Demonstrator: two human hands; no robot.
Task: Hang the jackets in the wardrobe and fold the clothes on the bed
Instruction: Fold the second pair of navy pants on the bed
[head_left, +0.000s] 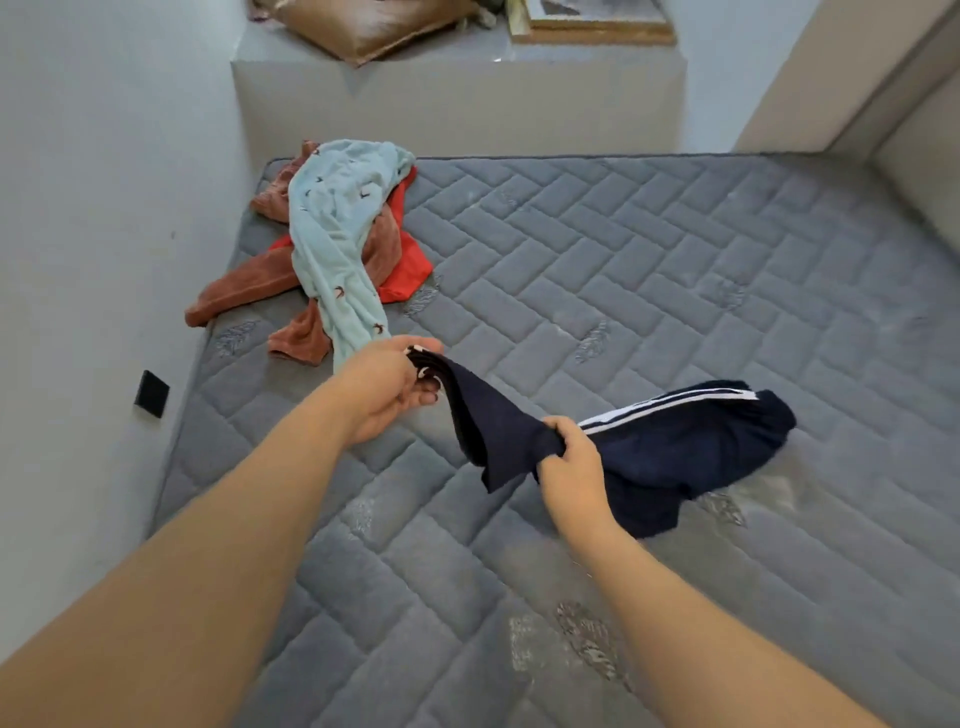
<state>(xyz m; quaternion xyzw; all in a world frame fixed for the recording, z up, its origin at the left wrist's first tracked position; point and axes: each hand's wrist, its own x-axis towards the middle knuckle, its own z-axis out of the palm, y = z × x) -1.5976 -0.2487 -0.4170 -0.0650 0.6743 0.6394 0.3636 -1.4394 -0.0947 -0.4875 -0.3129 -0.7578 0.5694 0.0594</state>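
Clothes wait in a loose heap (332, 244) at the far left of the bed (649, 270): a pale blue garment lies over brown and red ones. Nearer, the left hand (387, 387) pinches one end of the dark navy trousers (670, 457). Further right, the right hand (569, 457) bunches the cloth in a closed grip, and the rest trails onto the bed beyond it. The fabric looks light, soft and limp, so it is best taken at hem and waistband. White side stripes show; no readable writing.
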